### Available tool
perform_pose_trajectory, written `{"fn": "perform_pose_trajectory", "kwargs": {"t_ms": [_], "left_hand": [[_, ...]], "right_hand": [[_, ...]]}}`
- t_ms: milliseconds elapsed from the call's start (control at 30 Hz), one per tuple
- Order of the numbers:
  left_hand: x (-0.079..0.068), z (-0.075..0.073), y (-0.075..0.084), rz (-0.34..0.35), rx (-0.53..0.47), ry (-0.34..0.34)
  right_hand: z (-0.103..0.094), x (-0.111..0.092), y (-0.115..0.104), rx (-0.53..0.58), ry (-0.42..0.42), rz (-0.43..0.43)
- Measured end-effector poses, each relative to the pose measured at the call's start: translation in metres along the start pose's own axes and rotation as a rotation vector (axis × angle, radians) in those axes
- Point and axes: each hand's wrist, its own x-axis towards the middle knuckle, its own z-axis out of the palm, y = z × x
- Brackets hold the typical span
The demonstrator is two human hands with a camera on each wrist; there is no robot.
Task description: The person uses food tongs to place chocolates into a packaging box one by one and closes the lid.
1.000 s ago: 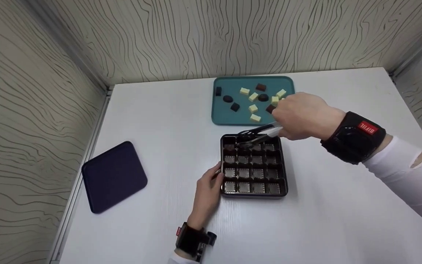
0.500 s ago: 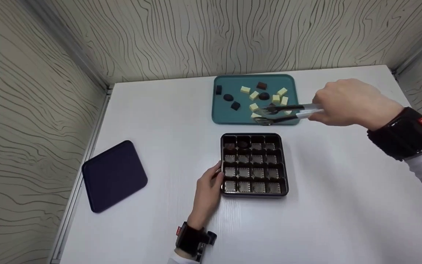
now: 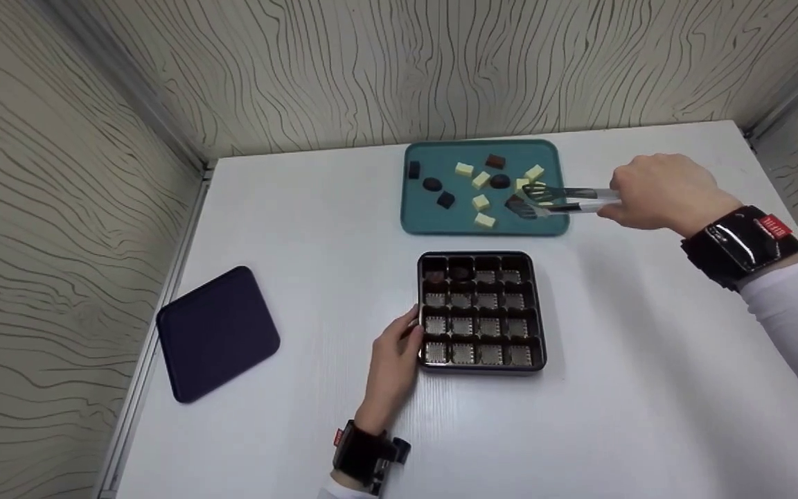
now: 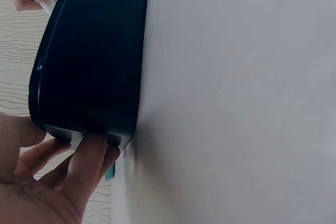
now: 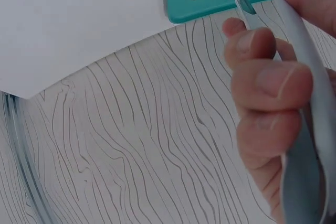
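My right hand point(image 3: 669, 193) grips a pair of tongs point(image 3: 581, 193) with pale handles and dark arms. Their tips are apart over the right part of a teal tray point(image 3: 433, 222), among white chocolates and a brown chocolate point(image 3: 514, 202); whether they touch any piece cannot be told. A dark compartment box point(image 3: 482, 370) stands nearer me. In its far row, a brown chocolate point(image 3: 435, 276) occupies the leftmost compartment and a dark round chocolate point(image 3: 461, 273) the one beside it. Against the box's left wall rest the fingers and thumb of my left hand point(image 3: 392, 360).
Other chocolates lie spread over the tray: white blocks point(image 3: 464, 169), dark ovals point(image 3: 431, 184) and dark cubes point(image 3: 445, 199). A dark square lid point(image 3: 219, 336) lies at the left of the white table point(image 3: 316, 229). Wood-grain panels point(image 3: 399, 69) stand behind and at the sides.
My right hand has drawn the tongs out of the box and over to the tray's right side, uncovering the dark round chocolate in the far row. The left hand and box have stayed put.
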Motion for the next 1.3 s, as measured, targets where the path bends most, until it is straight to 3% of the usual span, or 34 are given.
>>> {"fn": "perform_pose_trajectory", "kwargs": {"t_ms": [233,633,1300], "left_hand": [[0.001,0.000,0.001,-0.013,-0.005,-0.004],[0.000,0.000,0.002,0.009,0.008,-0.002],[0.000,-0.001,0.002,0.026,0.017,0.004]], "right_hand": [[0.008,0.016,0.000,0.034,-0.019,0.021],[0.008,0.025,-0.005,0.028,-0.044,0.005],[0.003,0.026,-0.009,0.044,-0.055,-0.012]]}}
